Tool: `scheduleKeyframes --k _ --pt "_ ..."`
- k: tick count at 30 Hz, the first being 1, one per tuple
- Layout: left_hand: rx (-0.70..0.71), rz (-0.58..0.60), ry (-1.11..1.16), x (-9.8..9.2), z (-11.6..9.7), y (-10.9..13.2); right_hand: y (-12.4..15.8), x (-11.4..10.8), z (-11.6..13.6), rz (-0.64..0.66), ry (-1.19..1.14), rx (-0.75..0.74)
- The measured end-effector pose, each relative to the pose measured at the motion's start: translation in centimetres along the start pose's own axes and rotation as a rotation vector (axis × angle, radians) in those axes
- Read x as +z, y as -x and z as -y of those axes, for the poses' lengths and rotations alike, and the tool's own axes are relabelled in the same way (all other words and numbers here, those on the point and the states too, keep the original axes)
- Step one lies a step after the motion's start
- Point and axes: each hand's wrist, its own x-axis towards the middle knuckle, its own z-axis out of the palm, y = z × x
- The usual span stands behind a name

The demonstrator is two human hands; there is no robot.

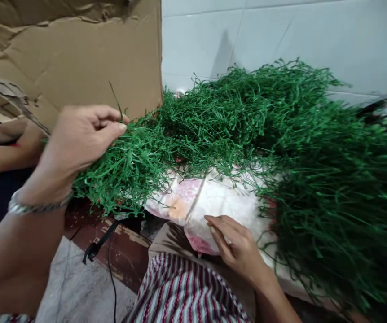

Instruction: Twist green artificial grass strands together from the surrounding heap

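Note:
My left hand (85, 134) pinches a thin green stem (115, 101) between thumb and forefinger. The stem's tip sticks up above the fingers. Just beneath this hand lies a loose pile of short green stems (129, 166). My right hand (235, 244) hovers over or rests on a white, pink-patterned sheet (227, 197); which of the two I cannot tell. Its thumb and fingers are drawn together, and nothing shows between them. A large heap of thin green stems (247, 107) runs along the back of the sheet, and a longer-stemmed bunch (341, 211) spreads at the right.
A big cardboard box (112, 54) stands at the back left against a white tiled wall (281, 36). Another person's arm (8, 139) shows at the left edge. A black strap (101, 242) and a cable hang over the worn reddish-brown wooden edge (126, 255).

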Motion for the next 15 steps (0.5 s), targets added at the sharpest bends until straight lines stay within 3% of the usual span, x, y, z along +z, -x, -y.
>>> scheduleKeyframes --k 3,5,9,15 --pt "0.123 0.129 -0.343 4.1 3.8 -3.0 -0.7 0.0 0.0 0.072 0.061 -0.057" --pt "0.13 0.156 -0.387 5.9 5.9 -3.7 -1.2 -0.3 -0.3 0.093 0.12 -0.069" --pt "0.11 0.25 -0.423 6.4 7.5 -3.3 -3.0 -1.9 -0.6 0.051 0.313 0.025" --pt "0.072 -0.057 -0.382 4.9 6.3 -3.3 -9.7 -4.5 0.8 -0.126 0.571 0.126"
